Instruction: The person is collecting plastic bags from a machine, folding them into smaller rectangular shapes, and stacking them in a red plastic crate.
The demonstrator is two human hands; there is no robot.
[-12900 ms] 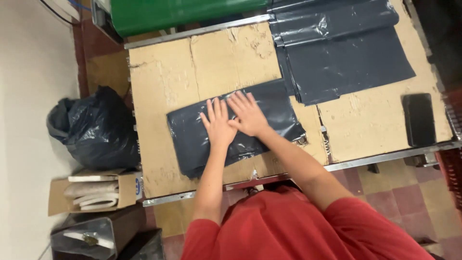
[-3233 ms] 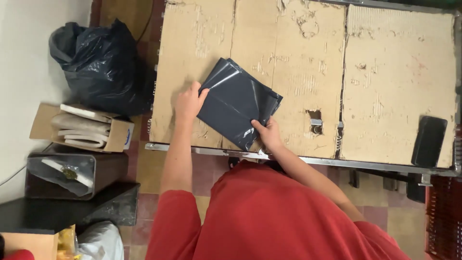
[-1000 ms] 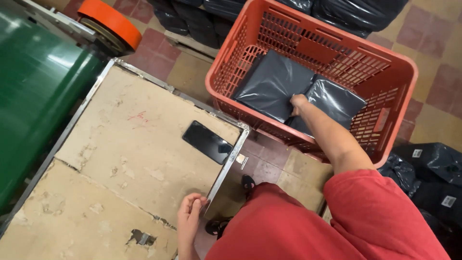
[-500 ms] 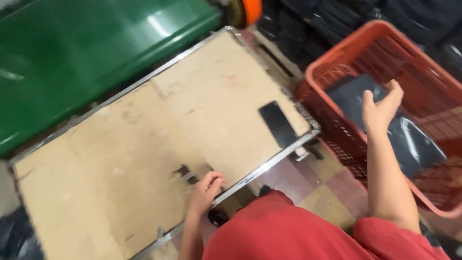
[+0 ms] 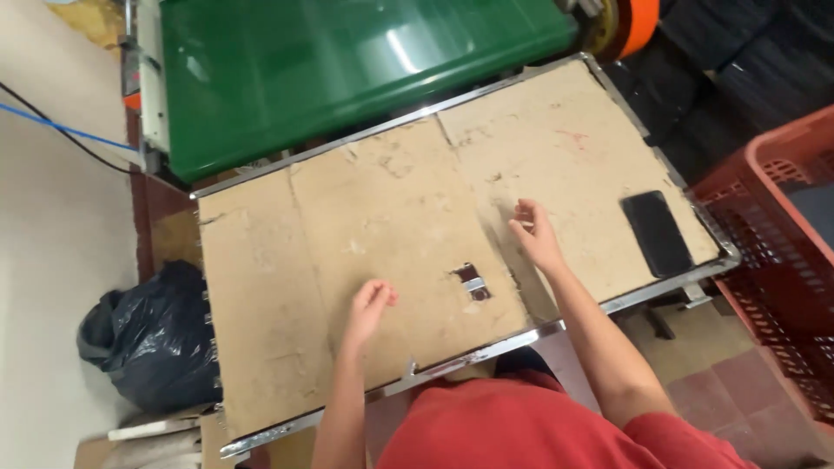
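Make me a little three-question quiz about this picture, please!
1. True or false: the left hand holds a bag.
2. What lies flat on the table near its right edge? A) phone B) cup C) book
3. Fill in: the crate beside the table is ____ in colour.

Key: 1 false, both it and the right hand are empty; 2 A; 3 red-orange.
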